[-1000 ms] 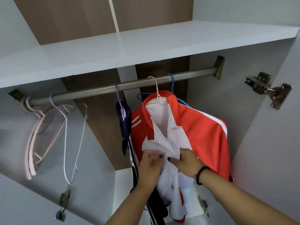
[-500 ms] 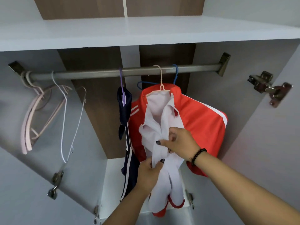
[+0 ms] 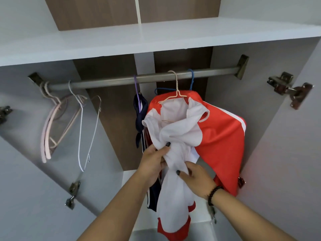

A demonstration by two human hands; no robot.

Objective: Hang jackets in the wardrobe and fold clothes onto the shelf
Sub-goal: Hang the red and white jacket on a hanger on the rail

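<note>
Inside an open wardrobe, a red jacket (image 3: 218,136) with a white lining hangs on a pale hanger (image 3: 175,87) just right of the middle of the rail (image 3: 107,82), under the white shelf (image 3: 156,37). Both hands work its bunched white front. The left hand (image 3: 152,164) grips the gathered lining with curled fingers, its dark-nailed thumb on the cloth, and now sits the higher of the two; half a second ago it was the lower hand. The right hand (image 3: 198,180), with a black bead bracelet (image 3: 212,194) at the wrist, has dropped below the left and pinches the lining, fingers curled on the fabric. The jacket's front, which hung open in two flaps before, is now drawn together into one twisted bundle, and its red hem hangs lower near the bottom edge of the view. A navy garment (image 3: 139,122) with white stripes hangs on a purple hanger (image 3: 137,91) just left of the jacket, touching it. A blue hanger (image 3: 191,79) shows behind the jacket's collar. At the rail's left end hang pink hangers (image 3: 46,129) and white wire hangers (image 3: 80,129), all bare, as before. Metal hinges (image 3: 288,89) sit on the right door.
</note>
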